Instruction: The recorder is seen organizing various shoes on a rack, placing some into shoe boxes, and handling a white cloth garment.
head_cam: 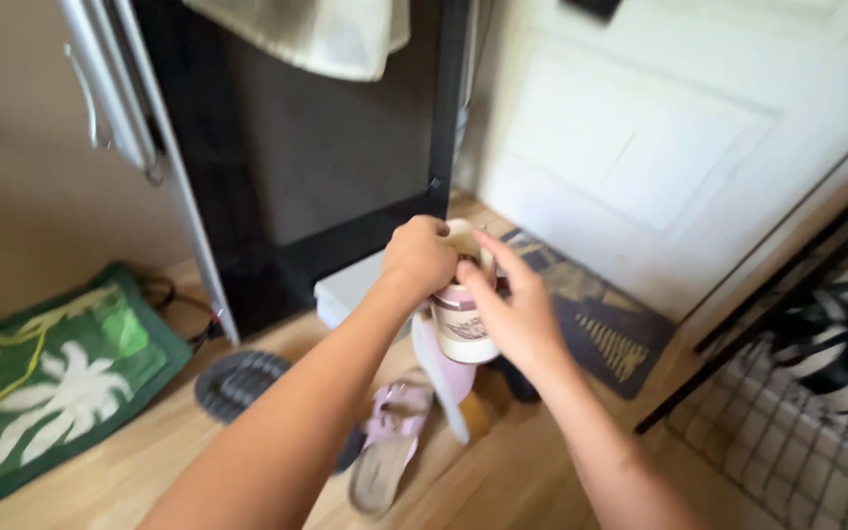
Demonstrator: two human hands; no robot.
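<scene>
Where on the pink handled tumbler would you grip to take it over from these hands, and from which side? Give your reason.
Probably the lower body of the tumbler, coming from below and the near side. The left hand covers its top and the right hand its far flank, so the cream lower band stays bare. The pink handle, sticking out below left, looks a free second option.

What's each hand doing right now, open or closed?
Left hand: closed over the top of the pink and cream tumbler.
Right hand: fingers loosely curled around the tumbler's side, holding it.
</scene>
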